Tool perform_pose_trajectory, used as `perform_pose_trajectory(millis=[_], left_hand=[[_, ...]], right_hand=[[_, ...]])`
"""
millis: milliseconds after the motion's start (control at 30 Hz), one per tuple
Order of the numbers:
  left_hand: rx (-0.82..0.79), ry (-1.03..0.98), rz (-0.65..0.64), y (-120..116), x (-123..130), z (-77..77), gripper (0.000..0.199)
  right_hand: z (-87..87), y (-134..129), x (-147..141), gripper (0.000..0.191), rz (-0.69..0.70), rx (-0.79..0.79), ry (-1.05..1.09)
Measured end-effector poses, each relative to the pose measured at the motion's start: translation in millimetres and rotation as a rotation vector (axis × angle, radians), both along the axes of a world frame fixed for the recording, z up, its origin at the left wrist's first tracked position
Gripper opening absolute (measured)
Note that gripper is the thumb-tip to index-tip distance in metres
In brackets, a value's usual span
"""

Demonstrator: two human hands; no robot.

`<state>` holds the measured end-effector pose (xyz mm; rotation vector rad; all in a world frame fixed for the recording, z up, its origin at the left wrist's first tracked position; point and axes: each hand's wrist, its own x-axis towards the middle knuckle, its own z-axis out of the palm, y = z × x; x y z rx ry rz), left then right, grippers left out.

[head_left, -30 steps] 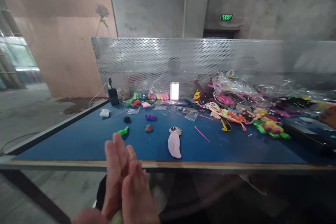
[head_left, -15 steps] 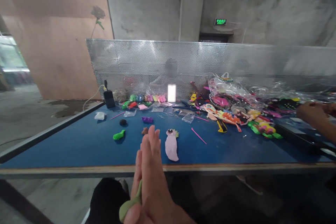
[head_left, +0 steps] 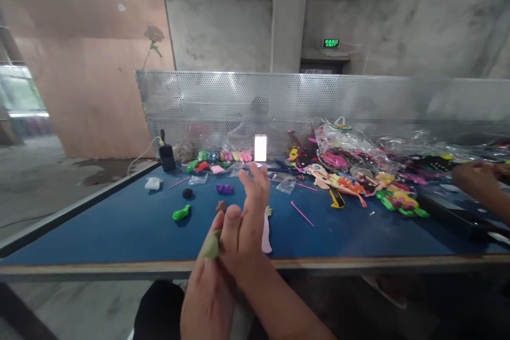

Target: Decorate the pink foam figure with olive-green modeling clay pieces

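Two hands press a bit of green clay between them.

The blue worktop (head_left: 99,223) holds clay bits and a pink clay figure (head_left: 266,234). The right hand (head_left: 247,223) lies flat, fingers open, on the left hand (head_left: 209,287). The green clay (head_left: 210,247) sits squeezed between them, at the near edge.

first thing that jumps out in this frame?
The two hands pressed together at bottom centre, left hand and right hand, with a green clay lump squeezed between them. Behind them a pink clay figure lies on the blue table, and a bright heap of bagged toys fills the far right.
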<state>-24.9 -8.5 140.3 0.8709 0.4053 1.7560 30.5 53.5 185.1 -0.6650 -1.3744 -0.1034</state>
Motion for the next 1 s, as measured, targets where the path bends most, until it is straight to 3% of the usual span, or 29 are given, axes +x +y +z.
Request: perform_pose_trajectory(millis=[67,167,267,333,400,467,500,600,667,767,833,900,1000], left_hand=[[-0.017,-0.039,0.043,22,0,10.4,0.029],[-0.054,-0.155,0.096,47,-6,28.1,0.024],[-0.033,-0.250,0.076,62,-9,43.0,0.019],[-0.064,-0.271,0.083,69,-8,46.7,0.021],[-0.088,-0.183,0.153,73,-7,43.5,0.026],[-0.039,0.082,0.302,75,-7,35.2,0.027],[0.015,0.278,0.393,74,-7,30.3,0.025],[0.224,0.722,0.562,71,-8,17.9,0.021],[0.318,0.808,0.594,68,-4,13.8,0.025],[0.374,0.717,0.613,66,5,14.1,0.027],[0.345,0.563,0.590,66,11,18.2,0.031],[0.251,0.403,0.504,66,13,24.5,0.037],[0.077,0.192,0.320,65,10,34.6,0.042]], right_hand=[[14.2,13,2,0.035,0.026,0.000,0.171],[31.4,30,12,0.034,0.081,-0.123,0.352],[30.6,40,22,0.037,0.146,-0.244,0.409],[21.6,39,24,0.039,0.367,-0.448,0.543],[12.5,34,22,0.049,0.679,-0.700,0.704],[7.8,28,19,0.061,0.898,-0.827,0.788],[7.4,25,18,0.064,0.945,-0.822,0.787],[10.9,25,18,0.061,0.901,-0.696,0.686],[13.1,31,18,0.051,0.844,-0.651,0.689],[12.2,39,14,0.043,0.850,-0.683,0.809],[8.0,39,9,0.044,0.882,-0.701,0.763],[1.5,32,5,0.048,0.845,-0.663,0.580],[-8.9,20,2,0.054,0.663,-0.542,0.217]])
